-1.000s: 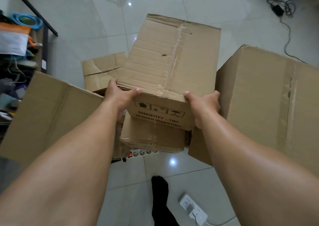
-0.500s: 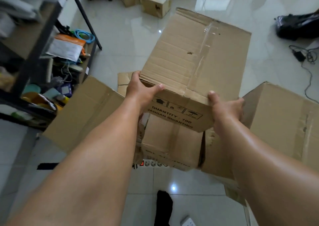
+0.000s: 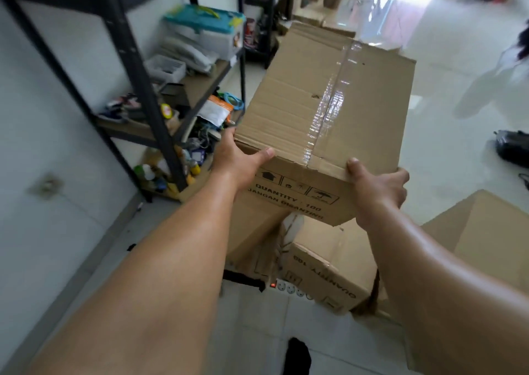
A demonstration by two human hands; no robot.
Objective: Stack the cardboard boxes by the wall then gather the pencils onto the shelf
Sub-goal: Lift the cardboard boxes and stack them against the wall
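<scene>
Left hand (image 3: 237,162), right hand (image 3: 375,185) grip taped cardboard box (image 3: 323,102), thumbs on top.

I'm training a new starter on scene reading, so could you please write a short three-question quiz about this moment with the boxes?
1. True or false: the left hand and right hand both hold the taped cardboard box by its near end.
2. On which side of that box does the black shelf rack stand? A) left B) right C) directly underneath
3. Fill in: the box's label reads "QUANTITY : ___".
Key: 1 true; 2 A; 3 100.
</scene>
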